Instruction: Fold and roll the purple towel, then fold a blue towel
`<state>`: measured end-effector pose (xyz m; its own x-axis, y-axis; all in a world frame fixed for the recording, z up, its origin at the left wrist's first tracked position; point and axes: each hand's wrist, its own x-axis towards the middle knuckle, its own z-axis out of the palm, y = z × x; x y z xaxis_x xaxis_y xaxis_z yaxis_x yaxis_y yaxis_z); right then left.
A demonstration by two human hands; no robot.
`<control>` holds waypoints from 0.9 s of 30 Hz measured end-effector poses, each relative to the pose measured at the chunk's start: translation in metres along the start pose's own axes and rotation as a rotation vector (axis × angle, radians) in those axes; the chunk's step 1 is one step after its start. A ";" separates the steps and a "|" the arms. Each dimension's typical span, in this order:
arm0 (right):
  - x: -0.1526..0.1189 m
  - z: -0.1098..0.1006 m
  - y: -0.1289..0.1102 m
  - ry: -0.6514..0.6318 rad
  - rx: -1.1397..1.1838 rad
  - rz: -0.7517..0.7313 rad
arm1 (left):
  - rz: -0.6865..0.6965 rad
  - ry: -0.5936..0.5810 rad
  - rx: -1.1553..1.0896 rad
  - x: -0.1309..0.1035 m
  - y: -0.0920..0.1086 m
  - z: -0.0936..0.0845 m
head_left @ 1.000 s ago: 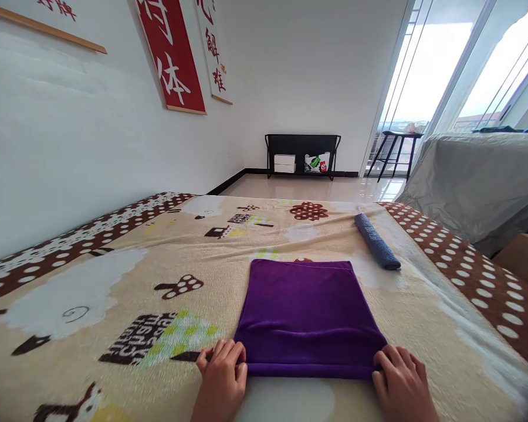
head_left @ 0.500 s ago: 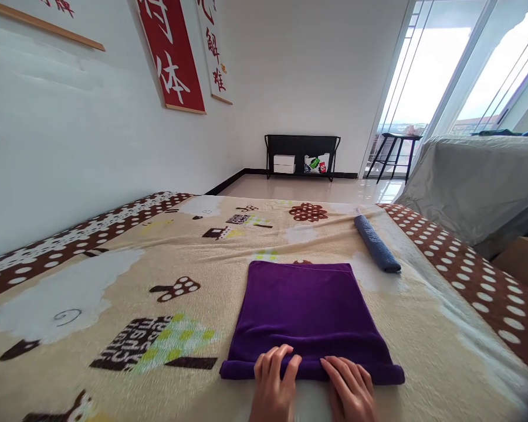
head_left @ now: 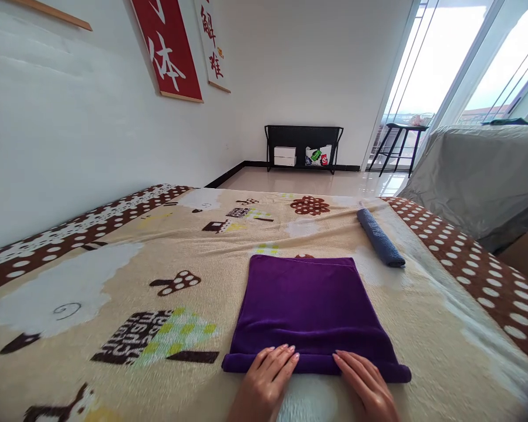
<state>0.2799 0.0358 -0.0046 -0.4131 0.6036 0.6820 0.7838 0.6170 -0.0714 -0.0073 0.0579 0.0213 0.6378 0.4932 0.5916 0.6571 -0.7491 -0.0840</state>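
Observation:
A purple towel (head_left: 305, 299) lies flat on the patterned blanket (head_left: 114, 275), its near edge turned into a small roll. My left hand (head_left: 268, 378) rests with flat fingers on that rolled edge, left of the middle. My right hand (head_left: 367, 387) lies flat on the same roll, to the right. Neither hand grips anything. A rolled blue towel (head_left: 379, 238) lies further back on the right.
The blanket covers a bed beside a white wall with red and white banners (head_left: 169, 50). A grey covered piece of furniture (head_left: 479, 176) stands to the right. A black rack (head_left: 303, 146) and a stool (head_left: 400, 143) stand at the far end.
My hands moved from the towel's near corners to the middle of its edge. The near edge got rolled over, and my fingers now lie flatter on it.

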 end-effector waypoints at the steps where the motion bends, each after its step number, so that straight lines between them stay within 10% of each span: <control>1: -0.007 -0.007 0.010 -0.034 -0.030 0.003 | -0.018 -0.032 0.021 -0.008 -0.009 -0.005; 8: -0.016 -0.028 0.027 -0.032 -0.180 0.058 | -0.214 -0.084 0.299 -0.028 -0.025 -0.044; 15: 0.027 0.013 -0.028 0.036 0.006 -0.020 | 0.042 0.133 0.007 0.024 0.038 -0.005; 27: -0.009 -0.023 0.021 -0.024 -0.266 0.057 | -0.226 0.018 0.281 -0.025 -0.008 -0.032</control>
<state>0.3106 0.0316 0.0051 -0.3730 0.6473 0.6648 0.8990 0.4294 0.0863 -0.0413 0.0369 0.0327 0.4580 0.6227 0.6344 0.8671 -0.4701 -0.1646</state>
